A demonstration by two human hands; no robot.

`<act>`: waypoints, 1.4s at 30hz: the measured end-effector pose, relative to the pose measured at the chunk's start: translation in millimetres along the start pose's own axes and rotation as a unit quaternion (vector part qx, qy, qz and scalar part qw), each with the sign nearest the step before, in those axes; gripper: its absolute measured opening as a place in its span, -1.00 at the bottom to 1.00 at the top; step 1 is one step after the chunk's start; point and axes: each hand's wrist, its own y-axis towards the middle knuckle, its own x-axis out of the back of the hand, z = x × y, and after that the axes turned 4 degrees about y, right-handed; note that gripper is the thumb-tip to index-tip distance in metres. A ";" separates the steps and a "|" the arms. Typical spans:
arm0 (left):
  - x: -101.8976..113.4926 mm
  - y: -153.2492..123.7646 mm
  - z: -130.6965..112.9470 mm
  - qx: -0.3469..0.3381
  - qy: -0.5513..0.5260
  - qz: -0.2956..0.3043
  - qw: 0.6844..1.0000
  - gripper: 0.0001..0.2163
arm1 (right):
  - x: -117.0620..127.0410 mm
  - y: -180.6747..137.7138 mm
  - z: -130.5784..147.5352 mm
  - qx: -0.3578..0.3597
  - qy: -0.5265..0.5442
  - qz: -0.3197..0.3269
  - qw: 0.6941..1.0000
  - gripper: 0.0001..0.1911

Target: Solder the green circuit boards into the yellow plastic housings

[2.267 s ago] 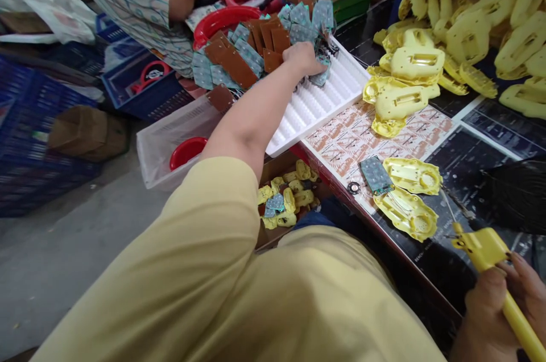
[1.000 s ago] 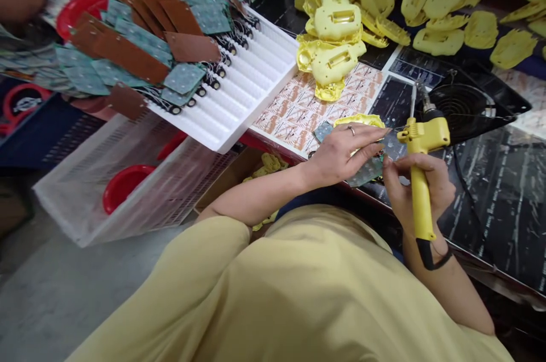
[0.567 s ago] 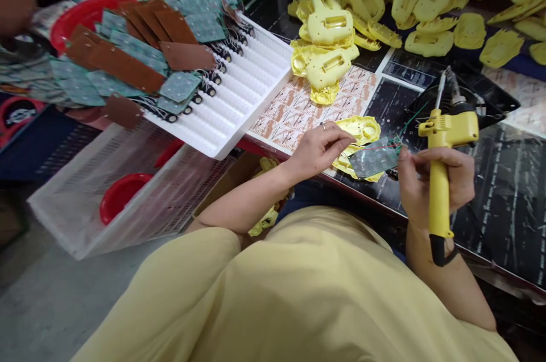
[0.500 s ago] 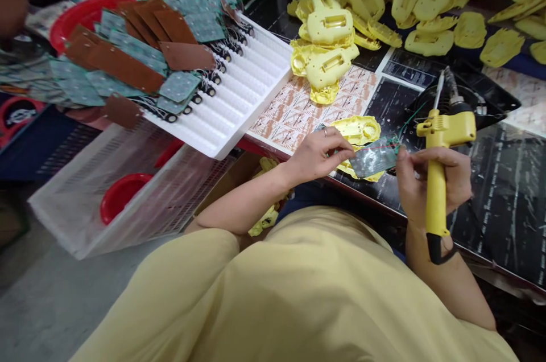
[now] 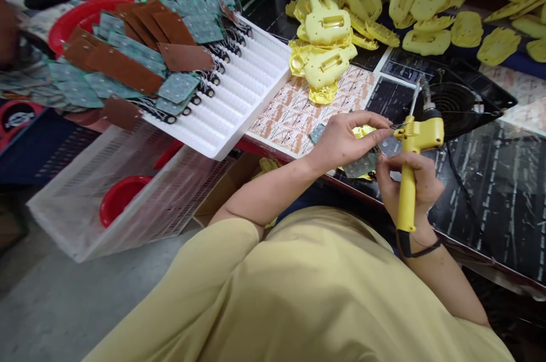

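My right hand (image 5: 401,182) is closed around the handle of a yellow soldering iron (image 5: 408,163) whose tip points up and away. My left hand (image 5: 345,140) pinches thin wires at the edge of a green circuit board (image 5: 360,165) held just above the bench edge, fingertips almost touching the iron's head. A yellow plastic shell (image 5: 362,133) lies under my left hand, mostly hidden. Both hands meet over the dark bench mat (image 5: 490,180).
A white foam tray (image 5: 239,106) carries a heap of green and brown circuit boards (image 5: 140,57) with small speakers. Yellow shells (image 5: 328,43) are piled at the back. A black fan (image 5: 456,103) sits behind the iron. A clear bin (image 5: 106,202) with red bowls stands at left.
My left hand came back from the board heap on the tray to the bench. Both hands closed in together on a green board; the iron shifted left toward my left fingertips.
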 end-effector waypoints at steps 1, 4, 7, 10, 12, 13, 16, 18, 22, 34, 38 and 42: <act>-0.6 0.9 -0.4 0.027 -0.009 0.009 1.000 -0.61 | -0.5 -0.7 0.0 -0.004 0.002 0.003 1.000 -0.87; 1.9 2.7 0.4 0.068 -0.005 0.014 0.998 -0.57 | -1.4 -2.7 -2.1 -0.022 0.020 0.011 0.999 -0.87; 7.6 3.6 3.1 0.042 0.015 -0.009 0.999 -0.58 | -3.5 -3.6 -6.5 -0.034 0.025 0.007 0.999 -0.84; 10.2 4.0 5.1 0.024 0.023 -0.012 0.999 -0.60 | -8.6 -4.9 -8.9 -0.049 -0.001 0.014 0.999 -0.76; 9.3 3.5 5.0 0.028 0.021 -0.001 0.999 -0.61 | -12.0 -6.3 -8.3 -0.049 -0.006 0.022 0.999 -0.72; 8.9 3.1 4.5 0.031 0.015 0.005 0.999 -0.60 | -12.9 -7.0 -7.9 -0.042 0.000 0.024 0.999 -0.74; 12.3 2.2 0.6 0.058 -0.013 0.014 0.998 -0.58 | -9.2 -7.0 -11.6 -0.022 0.053 0.050 0.997 -0.82; 22.2 4.5 -4.3 0.084 -0.019 0.015 0.996 -0.58 | -1.5 -3.0 -21.8 -0.039 0.077 0.082 0.993 -0.80; 55.3 21.2 -12.7 0.121 0.050 0.027 0.991 -0.63 | 8.6 15.7 -59.6 -0.090 0.052 0.192 0.976 -0.72; 68.6 55.9 33.5 0.055 0.177 0.166 0.969 -0.83 | -38.8 27.8 -116.8 -0.054 0.045 0.427 0.902 -0.50; 60.3 60.0 26.9 0.036 0.205 0.204 0.957 -0.90 | -12.4 19.4 -107.7 -0.014 -0.013 0.405 0.914 -0.64; 41.9 59.6 35.9 0.032 0.265 0.270 0.925 -0.91 | 16.1 16.8 -88.7 0.059 -0.020 0.320 0.945 -0.80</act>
